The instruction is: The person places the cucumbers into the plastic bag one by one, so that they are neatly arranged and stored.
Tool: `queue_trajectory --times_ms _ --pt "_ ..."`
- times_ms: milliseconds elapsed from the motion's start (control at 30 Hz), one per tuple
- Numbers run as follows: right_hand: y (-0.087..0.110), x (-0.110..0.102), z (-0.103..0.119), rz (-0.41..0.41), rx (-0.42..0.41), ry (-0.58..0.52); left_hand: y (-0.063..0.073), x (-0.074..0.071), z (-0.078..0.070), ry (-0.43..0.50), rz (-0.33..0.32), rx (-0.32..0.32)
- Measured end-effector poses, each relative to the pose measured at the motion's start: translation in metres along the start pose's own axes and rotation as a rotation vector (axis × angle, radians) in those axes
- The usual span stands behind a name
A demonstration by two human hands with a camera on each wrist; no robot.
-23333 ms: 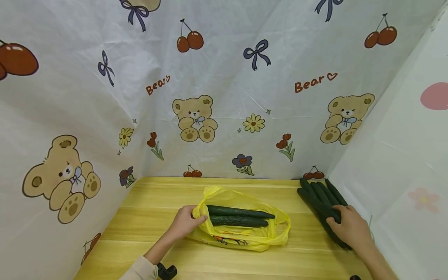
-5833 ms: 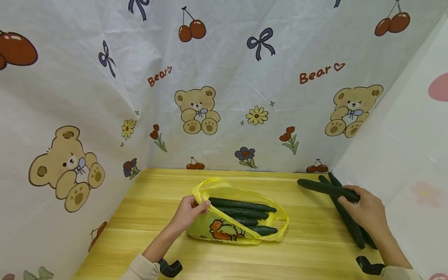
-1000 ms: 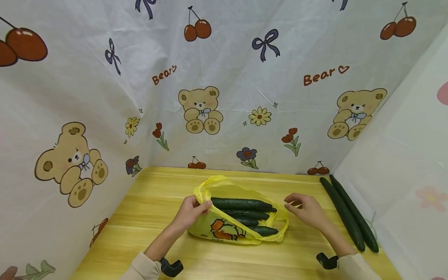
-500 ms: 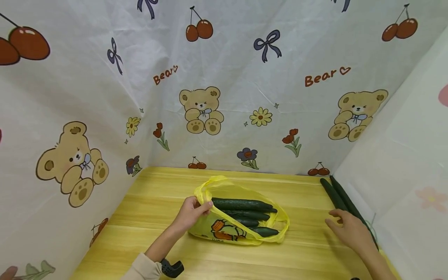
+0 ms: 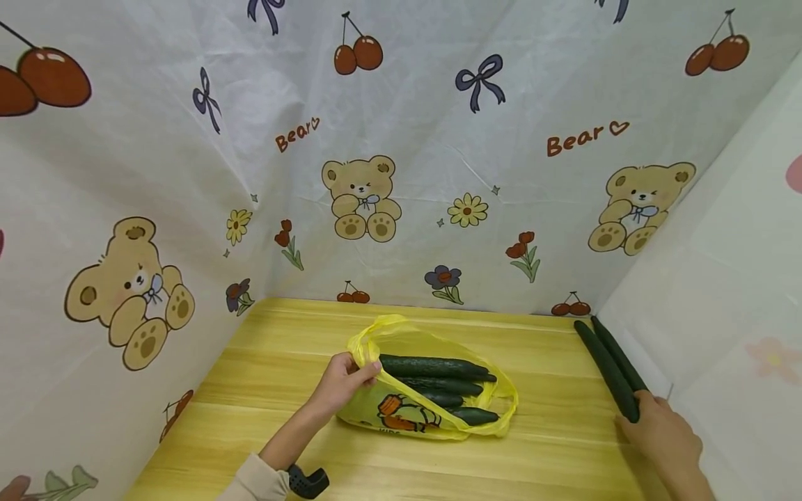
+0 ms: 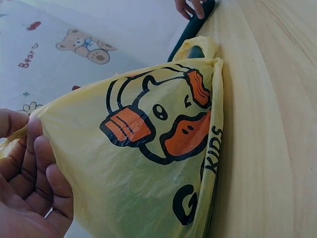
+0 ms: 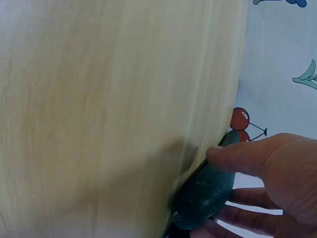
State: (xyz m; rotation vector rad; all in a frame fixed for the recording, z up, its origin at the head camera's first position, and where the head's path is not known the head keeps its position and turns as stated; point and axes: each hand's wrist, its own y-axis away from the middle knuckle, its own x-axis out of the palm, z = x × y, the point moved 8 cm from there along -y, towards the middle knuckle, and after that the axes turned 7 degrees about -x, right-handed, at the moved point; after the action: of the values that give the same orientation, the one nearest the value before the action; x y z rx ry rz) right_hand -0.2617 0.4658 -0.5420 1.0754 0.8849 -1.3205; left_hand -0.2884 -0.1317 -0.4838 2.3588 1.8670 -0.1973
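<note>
Bag (image 5: 363, 412) mouth pinched by the left grip (image 5: 340, 386); a loose cucumber (image 5: 605, 370) grasped by the right grip (image 5: 667, 435).
Just right of the left grip, several bagged cucumbers (image 5: 432, 366) are laid lengthwise, presumably so that they fit the bag; its rim is apparently lifted to hold the mouth wide. The loose cucumber is held near its closest end, thumb against one side, perhaps because that end is easiest reached. A second cucumber (image 5: 619, 353) is laid alongside, extending beyond the right grip on the counter (image 5: 551, 459); whether it is touched cannot be told.
</note>
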Motion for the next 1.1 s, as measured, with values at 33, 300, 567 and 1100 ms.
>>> queue_trajectory --times_ms 33,300,567,1100 --pt "0.0005 0.0013 0.0006 0.011 0.004 0.007 0.0002 0.0 0.0001 0.002 0.001 0.001" --pt "-0.0042 0.0038 0.0081 0.02 -0.042 0.081 0.0024 0.0 -0.0015 0.008 0.009 0.015" --pt "-0.0063 0.0042 0.0078 0.008 -0.047 0.094 0.0037 -0.0013 -0.0009 0.006 0.011 0.015" --pt "-0.0086 -0.0004 -0.0015 -0.006 -0.038 0.021 0.0024 -0.0021 0.0032 -0.004 0.009 -0.003"
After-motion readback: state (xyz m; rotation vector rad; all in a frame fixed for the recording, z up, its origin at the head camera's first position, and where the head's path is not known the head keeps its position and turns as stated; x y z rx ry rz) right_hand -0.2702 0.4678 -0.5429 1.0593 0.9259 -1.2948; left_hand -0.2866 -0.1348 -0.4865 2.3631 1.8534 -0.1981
